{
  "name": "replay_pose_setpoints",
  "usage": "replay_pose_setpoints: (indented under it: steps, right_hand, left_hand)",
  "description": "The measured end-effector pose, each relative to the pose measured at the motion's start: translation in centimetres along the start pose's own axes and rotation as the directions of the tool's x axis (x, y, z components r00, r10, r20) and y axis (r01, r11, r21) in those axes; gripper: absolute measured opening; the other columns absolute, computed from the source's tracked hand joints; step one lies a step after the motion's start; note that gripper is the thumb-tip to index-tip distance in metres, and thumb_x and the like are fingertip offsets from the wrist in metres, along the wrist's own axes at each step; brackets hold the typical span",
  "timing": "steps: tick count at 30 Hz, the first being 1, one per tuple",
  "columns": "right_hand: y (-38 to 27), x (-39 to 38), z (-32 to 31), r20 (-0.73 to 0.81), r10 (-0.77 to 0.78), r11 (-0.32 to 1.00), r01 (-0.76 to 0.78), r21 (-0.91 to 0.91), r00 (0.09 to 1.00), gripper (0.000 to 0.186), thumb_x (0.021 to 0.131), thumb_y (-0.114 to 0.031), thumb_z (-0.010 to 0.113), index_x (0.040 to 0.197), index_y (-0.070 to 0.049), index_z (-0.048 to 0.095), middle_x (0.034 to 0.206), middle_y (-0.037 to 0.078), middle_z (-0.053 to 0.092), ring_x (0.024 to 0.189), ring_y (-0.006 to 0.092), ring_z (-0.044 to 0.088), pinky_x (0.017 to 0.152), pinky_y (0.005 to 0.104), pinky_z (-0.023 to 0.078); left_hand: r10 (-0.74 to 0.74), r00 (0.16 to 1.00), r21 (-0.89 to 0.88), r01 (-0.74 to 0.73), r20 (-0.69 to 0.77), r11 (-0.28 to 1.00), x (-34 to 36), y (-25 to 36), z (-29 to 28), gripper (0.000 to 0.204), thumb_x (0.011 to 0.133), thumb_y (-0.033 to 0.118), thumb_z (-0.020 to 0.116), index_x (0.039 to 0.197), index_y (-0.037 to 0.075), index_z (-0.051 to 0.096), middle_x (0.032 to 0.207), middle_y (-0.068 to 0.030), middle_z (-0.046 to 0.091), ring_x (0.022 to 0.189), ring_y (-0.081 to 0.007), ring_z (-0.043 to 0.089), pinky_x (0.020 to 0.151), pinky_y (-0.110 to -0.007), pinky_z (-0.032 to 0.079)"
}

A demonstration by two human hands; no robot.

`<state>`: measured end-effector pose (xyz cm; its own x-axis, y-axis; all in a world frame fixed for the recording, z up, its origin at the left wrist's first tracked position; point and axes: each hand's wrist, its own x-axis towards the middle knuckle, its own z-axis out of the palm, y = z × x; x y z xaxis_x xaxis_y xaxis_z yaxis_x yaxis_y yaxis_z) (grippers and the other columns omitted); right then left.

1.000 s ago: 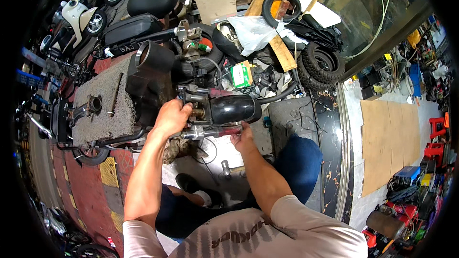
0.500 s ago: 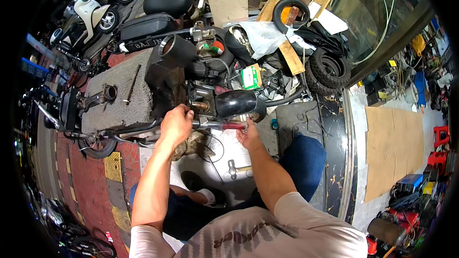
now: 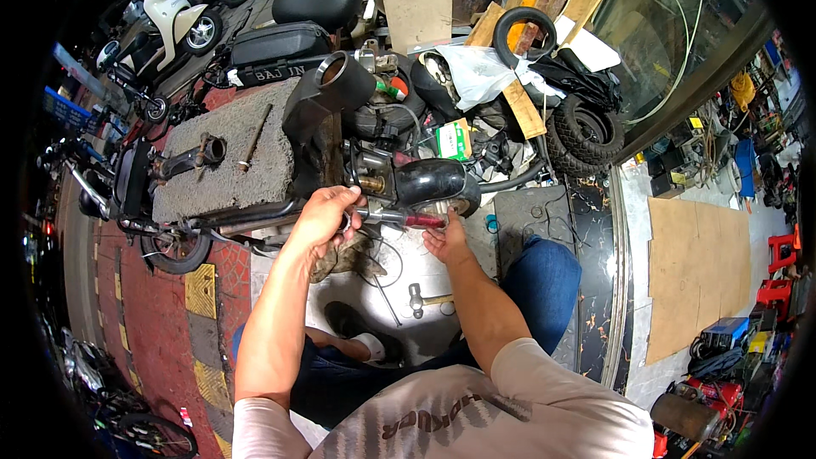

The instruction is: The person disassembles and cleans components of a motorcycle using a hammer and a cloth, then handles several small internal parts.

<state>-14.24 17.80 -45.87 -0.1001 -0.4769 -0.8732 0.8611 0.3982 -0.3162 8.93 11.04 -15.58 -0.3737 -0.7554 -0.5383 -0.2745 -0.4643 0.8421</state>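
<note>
A scooter lies in front of me, with a black front fender (image 3: 431,181) over its small wheel (image 3: 463,202). Along its near side runs a silver fork leg (image 3: 387,216) with a red lower end. My left hand (image 3: 325,221) is closed around the upper end of this leg, its thumb on top. At the red end, my right hand (image 3: 446,236) has its thumb against the wheel side and its fingers curled underneath. What its fingertips touch is partly hidden. A brassy coil part (image 3: 371,184) sits just beyond my left hand.
A hammer (image 3: 418,300) lies on the floor between my feet, near a crumpled cloth (image 3: 342,259). Grey carpet (image 3: 246,140) covers the scooter's footboard. Beyond are loose tyres (image 3: 586,132), planks (image 3: 523,110) and a white plastic bag (image 3: 472,72). Flat cardboard (image 3: 701,268) lies at right.
The view has shifted slightly, so the scooter appears farther right. My left hand has turned a little and come slightly nearer me at the leg's upper end. My right hand stays at the red end.
</note>
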Motion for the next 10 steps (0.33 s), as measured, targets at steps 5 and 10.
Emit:
replay_pose_setpoints:
  steps: [5,10]
  right_hand:
    - [-0.8,-0.4,-0.7,0.092,-0.034,0.999,0.037,-0.034,0.995,0.077,0.087,-0.078,0.060,0.138,-0.020,0.051,0.115,0.014,0.064,0.091,0.0295,0.068,0.087,0.0463,0.055]
    - [-1.4,-1.2,0.0,0.067,-0.034,0.998,0.038,-0.056,0.997,0.074,0.088,-0.077,0.059,0.139,-0.024,0.050,0.120,0.015,0.063,0.097,0.0296,0.068,0.088,0.0475,0.055]
  left_hand:
    - [-0.094,0.996,-0.194,0.090,-0.011,0.977,-0.5,0.8,0.7,0.037,0.109,0.037,0.051,0.101,0.004,0.065,0.073,-0.0067,0.065,0.056,-0.0144,0.058,0.042,-0.026,0.037]
    - [-0.141,0.990,-0.308,0.143,0.028,0.941,0.2,-0.4,0.0,0.041,0.107,0.043,0.052,0.103,0.005,0.067,0.078,-0.0077,0.068,0.061,-0.0184,0.061,0.045,-0.030,0.039]
